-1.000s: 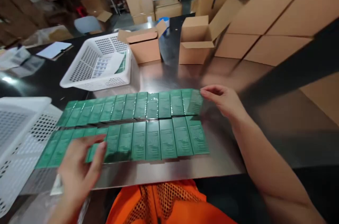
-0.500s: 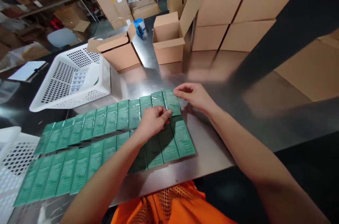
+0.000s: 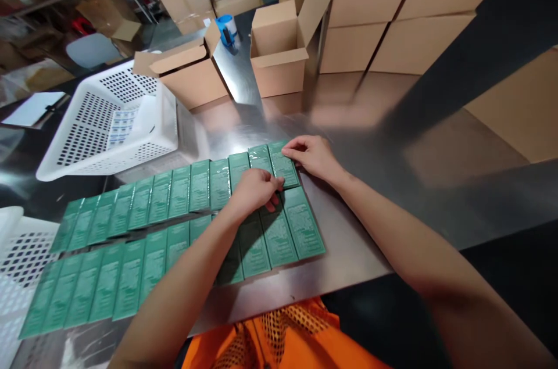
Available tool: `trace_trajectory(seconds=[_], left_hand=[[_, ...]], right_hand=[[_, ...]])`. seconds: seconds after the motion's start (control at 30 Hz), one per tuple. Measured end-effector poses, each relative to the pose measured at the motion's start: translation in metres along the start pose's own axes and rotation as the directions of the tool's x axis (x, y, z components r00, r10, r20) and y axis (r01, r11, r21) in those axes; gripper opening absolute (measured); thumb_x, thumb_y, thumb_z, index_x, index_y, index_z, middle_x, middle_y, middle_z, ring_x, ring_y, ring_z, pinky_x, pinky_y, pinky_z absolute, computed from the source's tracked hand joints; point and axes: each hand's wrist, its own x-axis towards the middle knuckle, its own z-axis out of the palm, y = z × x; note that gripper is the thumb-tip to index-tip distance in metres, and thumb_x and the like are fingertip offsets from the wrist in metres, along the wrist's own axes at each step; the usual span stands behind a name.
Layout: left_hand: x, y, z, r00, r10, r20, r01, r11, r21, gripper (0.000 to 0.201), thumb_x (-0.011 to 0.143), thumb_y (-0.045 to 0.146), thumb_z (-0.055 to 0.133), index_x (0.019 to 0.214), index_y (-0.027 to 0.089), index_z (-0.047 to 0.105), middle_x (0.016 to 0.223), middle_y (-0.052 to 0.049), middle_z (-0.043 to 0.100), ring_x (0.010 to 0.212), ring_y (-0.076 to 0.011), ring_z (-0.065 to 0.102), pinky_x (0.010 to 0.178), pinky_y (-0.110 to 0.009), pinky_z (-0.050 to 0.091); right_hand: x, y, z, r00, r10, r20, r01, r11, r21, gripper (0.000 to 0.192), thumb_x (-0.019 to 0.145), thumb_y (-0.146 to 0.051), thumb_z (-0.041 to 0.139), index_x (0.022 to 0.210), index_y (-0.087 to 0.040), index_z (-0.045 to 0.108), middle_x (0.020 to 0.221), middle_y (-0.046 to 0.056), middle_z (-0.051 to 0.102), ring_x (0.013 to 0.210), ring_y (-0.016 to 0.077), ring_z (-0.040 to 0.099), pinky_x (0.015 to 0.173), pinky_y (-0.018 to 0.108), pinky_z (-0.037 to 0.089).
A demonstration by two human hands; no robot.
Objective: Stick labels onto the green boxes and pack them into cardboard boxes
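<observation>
Two rows of flat green boxes (image 3: 174,224) cover most of the near half of the steel table (image 3: 379,171), shrink-wrapped and lying side by side with their long edges touching. There's pale print on each one, but it's way too small and blurry to read, so no brand from me. The front row runs right up near the table's front edge, and the right half of the table is bare metal all the way over to the stacked cardboard cartons (image 3: 392,14) at the back right.

Behind the rows there's a white perforated basket (image 3: 108,125) at the left with a sheet of printed labels lying in it, text unreadable. Next to it sits a tipped-over carton (image 3: 187,75) with its flaps open, then an upright open carton (image 3: 279,52) with one flap sticking up. A blue tape dispenser (image 3: 226,29) sits between those two, further back. Another white basket (image 3: 17,253) pokes in at the far left edge, just beside the end of the rows.

Both hands are at the right end of the back row. The left hand (image 3: 255,189) is curled, fingertips pressing down on the box second from the end. The right hand (image 3: 311,154) has its fingers bent onto the last green box (image 3: 285,165) in that row, gripping its far corner.
</observation>
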Motion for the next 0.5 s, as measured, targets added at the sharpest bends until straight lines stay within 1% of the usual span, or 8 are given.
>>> trace_trajectory(seconds=[0.1,0.2,0.27,0.33,0.4,0.5], left_hand=[[0.0028,-0.0004,-0.0001,1.000,0.014,0.007,-0.014,1.000,0.019,0.031,0.093,0.027,0.057,0.064,0.017,0.060,0.045,0.002,0.059,0.034,-0.0119,0.055,0.039,-0.021,0.037],[0.0041,0.0012,-0.0012,1.000,0.011,0.021,-0.012,0.999,0.052,0.030,0.092,0.027,0.057,0.065,0.017,0.060,0.046,0.002,0.059,0.035,-0.0118,0.056,0.040,-0.021,0.038],[0.0042,0.0032,-0.0020,0.999,-0.007,0.031,0.005,0.997,0.071,0.029,0.092,0.026,0.057,0.065,0.016,0.060,0.046,0.002,0.060,0.035,-0.0119,0.057,0.040,-0.021,0.038],[0.0045,0.0045,-0.0025,0.999,-0.017,0.041,0.013,0.996,0.092,0.028,0.092,0.026,0.056,0.066,0.016,0.060,0.047,0.001,0.060,0.036,-0.0125,0.057,0.041,-0.022,0.039],[0.0055,0.0045,-0.0026,0.999,-0.006,0.048,0.001,0.993,0.117,0.028,0.091,0.027,0.056,0.065,0.017,0.060,0.047,0.001,0.060,0.037,-0.0134,0.058,0.043,-0.023,0.041],[0.0084,0.0034,-0.0030,0.999,0.035,0.040,-0.041,0.986,0.164,0.029,0.089,0.029,0.057,0.062,0.017,0.060,0.046,0.000,0.060,0.037,-0.0143,0.058,0.046,-0.024,0.043]], right_hand=[[-0.0008,-0.0021,0.0007,1.000,0.017,0.007,-0.017,1.000,0.001,0.014,0.078,-0.030,0.073,0.083,-0.018,0.078,0.070,0.002,0.071,0.061,0.0142,0.062,0.050,0.023,0.052],[-0.0012,-0.0041,0.0004,1.000,-0.001,0.000,0.001,0.998,-0.059,0.011,0.079,-0.027,0.072,0.082,-0.019,0.078,0.073,0.002,0.072,0.062,0.0144,0.063,0.050,0.023,0.051],[-0.0013,-0.0046,-0.0003,0.999,-0.032,-0.010,0.030,0.993,-0.114,0.009,0.080,-0.026,0.072,0.082,-0.019,0.078,0.077,0.002,0.073,0.065,0.0149,0.063,0.054,0.025,0.052],[-0.0012,-0.0045,-0.0010,0.997,-0.071,-0.023,0.067,0.984,-0.166,0.007,0.081,-0.025,0.073,0.082,-0.020,0.078,0.080,0.002,0.074,0.068,0.0155,0.064,0.063,0.027,0.052],[-0.0014,-0.0042,-0.0010,0.993,-0.110,-0.030,0.101,0.971,-0.217,0.006,0.081,-0.024,0.073,0.081,-0.021,0.078,0.082,0.002,0.073,0.072,0.0161,0.064,0.071,0.030,0.051],[-0.0018,-0.0027,0.0012,0.988,-0.152,-0.034,0.137,0.952,-0.274,0.005,0.081,-0.024,0.074,0.080,-0.023,0.078,0.081,0.002,0.070,0.073,0.0172,0.062,0.076,0.033,0.050]])
